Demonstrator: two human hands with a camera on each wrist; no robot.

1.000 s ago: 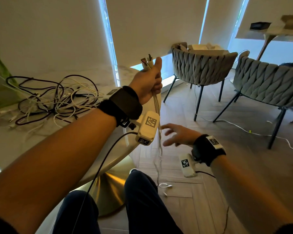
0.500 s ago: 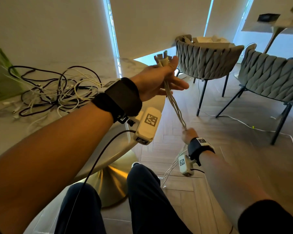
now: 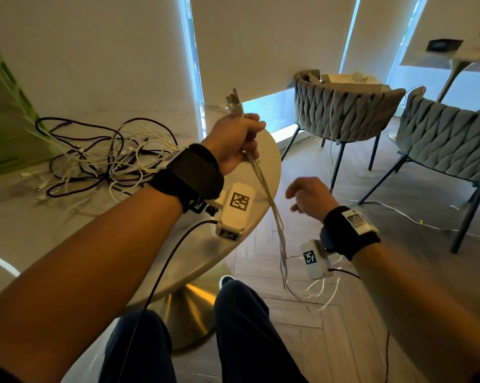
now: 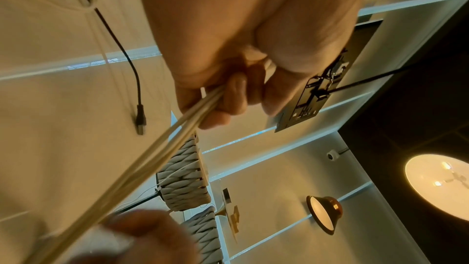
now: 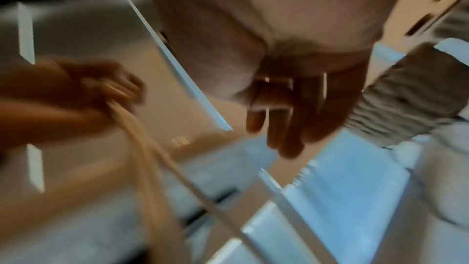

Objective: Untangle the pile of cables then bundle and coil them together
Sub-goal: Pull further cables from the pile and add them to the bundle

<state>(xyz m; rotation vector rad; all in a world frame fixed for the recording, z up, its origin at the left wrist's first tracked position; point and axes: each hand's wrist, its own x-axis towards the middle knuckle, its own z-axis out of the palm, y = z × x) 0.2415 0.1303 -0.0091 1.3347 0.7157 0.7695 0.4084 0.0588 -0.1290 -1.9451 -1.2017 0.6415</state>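
My left hand is raised over the round table's edge and grips a bunch of white cables near their plugs, which stick up above the fist. In the left wrist view the fingers curl round the same white cables. The strands hang down past my knee to the floor. My right hand hovers to the right of the hanging strands, fingers loose, holding nothing; the right wrist view is blurred. A tangled pile of black and white cables lies on the table.
The round marble table has a brass pedestal base. Two grey woven chairs stand to the right on the wood floor, with a thin white cable trailing beneath them. A green object leans at the far left.
My right hand has let go of the hanging cables and risen to the right of them. My left hand closed fully round the bunch and holds it upright.
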